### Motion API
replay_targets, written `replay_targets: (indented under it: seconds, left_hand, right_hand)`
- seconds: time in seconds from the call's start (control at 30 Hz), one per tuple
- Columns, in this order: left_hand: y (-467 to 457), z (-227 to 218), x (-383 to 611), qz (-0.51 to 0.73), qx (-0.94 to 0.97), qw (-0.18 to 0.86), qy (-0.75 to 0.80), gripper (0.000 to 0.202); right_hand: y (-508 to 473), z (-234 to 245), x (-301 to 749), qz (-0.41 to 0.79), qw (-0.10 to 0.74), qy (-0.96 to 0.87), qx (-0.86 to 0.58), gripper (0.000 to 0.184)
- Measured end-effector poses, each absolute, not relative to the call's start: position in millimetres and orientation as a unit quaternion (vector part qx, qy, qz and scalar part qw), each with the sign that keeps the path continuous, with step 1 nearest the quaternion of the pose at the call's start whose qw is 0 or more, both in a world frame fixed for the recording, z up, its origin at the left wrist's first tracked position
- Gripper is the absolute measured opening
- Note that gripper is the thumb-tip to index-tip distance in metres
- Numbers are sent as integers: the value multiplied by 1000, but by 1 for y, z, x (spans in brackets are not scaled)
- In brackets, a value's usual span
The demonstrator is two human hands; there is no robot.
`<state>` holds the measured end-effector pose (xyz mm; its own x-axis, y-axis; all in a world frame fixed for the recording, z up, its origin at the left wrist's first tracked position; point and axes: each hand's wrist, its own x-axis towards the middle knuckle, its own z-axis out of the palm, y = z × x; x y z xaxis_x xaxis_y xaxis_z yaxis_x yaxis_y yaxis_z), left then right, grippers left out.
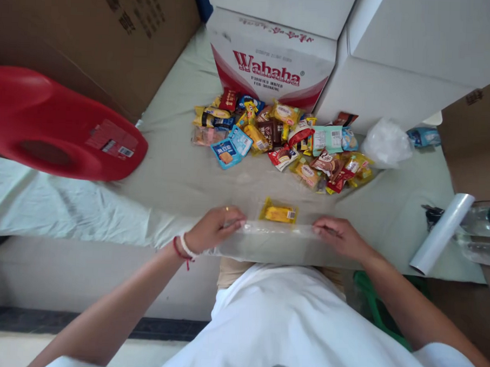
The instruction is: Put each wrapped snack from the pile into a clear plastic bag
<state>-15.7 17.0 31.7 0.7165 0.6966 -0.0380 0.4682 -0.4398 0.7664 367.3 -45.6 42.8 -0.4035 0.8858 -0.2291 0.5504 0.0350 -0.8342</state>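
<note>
Left of the Wahaha carton [270, 71], a red container [77, 119] runs out of view, its label [116, 141] unreadably small. Right of the carton, a clear container [480, 229] is cut off. In front of the carton, the film [277, 229] has an indistinct far edge.

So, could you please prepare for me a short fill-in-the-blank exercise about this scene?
1. The bracelets are on the person's ____ wrist.
2. The left hand and right hand hold clear plastic near a single packet whose wrapper is mainly ____.
3. The large brand name on the printed box is ____.
4. The plastic container at far left is ____.

Missing words: left; yellow; Wahaha; red.
</note>
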Motion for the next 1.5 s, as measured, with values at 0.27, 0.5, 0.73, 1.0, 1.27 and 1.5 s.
replay_targets:
  seconds: [0.27, 0.5, 0.73, 1.0, 1.27, 1.5]
  left_hand:
    - [75, 5, 28, 144, 783, 194, 574, 35]
    - [75, 9, 43, 101, 730, 221, 639, 88]
    - [83, 11, 43, 52, 732, 245, 634, 22]
    - [62, 8, 31, 129, 723, 222, 641, 9]
    - [21, 53, 21, 251, 577, 500, 595, 20]
    - [4, 40, 105, 231, 685, 441, 532, 28]
  right_hand:
    - [30, 69, 356, 164, -22, -750, -640, 26]
    - [103, 62, 262, 111, -74, -814, -566, 54]
    - [104, 72, 256, 112, -64, -834, -536, 21]
    - [-9, 79, 259, 124, -100, -904, -396, 32]
    - [-20, 38, 267, 210, -3, -887, -411, 43]
    - [-12, 37, 284, 346, 161, -833, -400, 29]
